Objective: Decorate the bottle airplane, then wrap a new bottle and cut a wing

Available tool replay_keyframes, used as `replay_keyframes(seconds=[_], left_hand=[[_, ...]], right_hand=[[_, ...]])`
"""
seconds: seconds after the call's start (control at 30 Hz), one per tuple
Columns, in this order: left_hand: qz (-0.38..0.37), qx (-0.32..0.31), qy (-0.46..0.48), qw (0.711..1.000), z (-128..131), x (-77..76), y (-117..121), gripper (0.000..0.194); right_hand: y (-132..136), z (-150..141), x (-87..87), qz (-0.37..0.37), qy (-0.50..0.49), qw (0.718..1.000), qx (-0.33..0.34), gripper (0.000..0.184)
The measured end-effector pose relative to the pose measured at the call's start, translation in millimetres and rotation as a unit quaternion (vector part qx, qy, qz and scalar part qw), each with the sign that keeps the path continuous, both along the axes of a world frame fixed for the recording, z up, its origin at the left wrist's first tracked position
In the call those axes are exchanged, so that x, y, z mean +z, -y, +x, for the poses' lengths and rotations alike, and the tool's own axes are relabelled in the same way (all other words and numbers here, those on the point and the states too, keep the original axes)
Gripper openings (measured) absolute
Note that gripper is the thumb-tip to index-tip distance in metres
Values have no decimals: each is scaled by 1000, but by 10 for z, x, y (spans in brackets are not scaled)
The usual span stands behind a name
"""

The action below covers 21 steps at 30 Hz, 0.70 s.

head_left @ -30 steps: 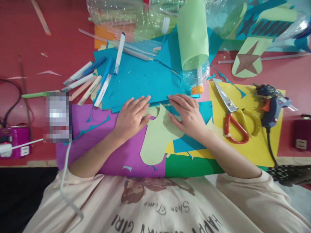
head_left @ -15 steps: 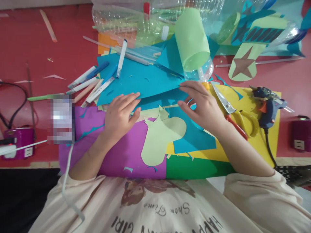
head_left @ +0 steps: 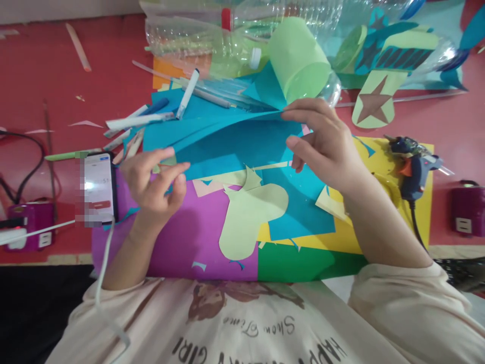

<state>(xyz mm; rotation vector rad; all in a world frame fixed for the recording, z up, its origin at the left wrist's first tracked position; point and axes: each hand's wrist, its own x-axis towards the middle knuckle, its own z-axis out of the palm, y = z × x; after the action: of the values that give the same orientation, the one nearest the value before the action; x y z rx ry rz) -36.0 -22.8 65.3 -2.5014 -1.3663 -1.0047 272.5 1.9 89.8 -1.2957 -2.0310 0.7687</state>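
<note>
My right hand (head_left: 326, 144) pinches the right corner of a folded blue paper sheet (head_left: 235, 144) and lifts it off the table. At the sheet's lower left edge my left hand (head_left: 155, 179) grips the same blue paper, fingers curled. Below the sheet lie a pale green cut-out shape (head_left: 246, 217) and another blue paper piece (head_left: 303, 212), on purple paper (head_left: 189, 237), yellow paper (head_left: 379, 232) and green paper (head_left: 299, 263). A plastic bottle wrapped in light green paper (head_left: 299, 60) lies just beyond my right hand.
Several markers (head_left: 140, 121) lie to the left of the blue sheet, a phone (head_left: 98, 184) beside them. A glue gun (head_left: 415, 164) rests on the yellow paper at right. Clear plastic bottles (head_left: 197, 35) and a star cut-out (head_left: 377, 98) sit at the back. Purple power sockets (head_left: 22, 225) stand at both sides.
Both hands went from pressing the blue sheet flat to lifting it. My right hand rose toward the bottle with the corner; my left hand slid left and curled onto the edge. The scissors are now hidden.
</note>
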Motion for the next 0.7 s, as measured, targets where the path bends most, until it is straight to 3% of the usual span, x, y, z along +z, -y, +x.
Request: replay_keyframes(seconds=[0.03,0.13,0.17,0.23,0.3,0.37,0.5,0.6,0.7], left_hand=[[-8,-25,24,999,22,-12,47,22],[-153,-81,140,975,153,-75,159,26],[-253,-87,193,944,208,-104,180,33],[-435,-110,291,845,313,-161,197,63],[-543,-134,328,761,395,-206,190,88],[-597,-127,354,709,454,-233,170,93],[-656,-62,412,629,540,-241,115,78],[-693,21,491,528,613,-206,69,57],[-701,86,551,445,691,-151,36,45]], right_hand=[[15,-5,19,-1,-12,1000,4,36],[112,-40,20,5,-32,999,25,35],[156,-53,0,8,-28,999,37,35],[247,-71,-59,24,-8,998,57,33],[323,-75,-124,39,27,996,76,32],[366,-65,-176,37,71,992,100,31],[315,-57,-229,61,117,987,93,27],[179,-126,-279,121,133,983,49,27],[27,-257,-385,140,165,971,105,31]])
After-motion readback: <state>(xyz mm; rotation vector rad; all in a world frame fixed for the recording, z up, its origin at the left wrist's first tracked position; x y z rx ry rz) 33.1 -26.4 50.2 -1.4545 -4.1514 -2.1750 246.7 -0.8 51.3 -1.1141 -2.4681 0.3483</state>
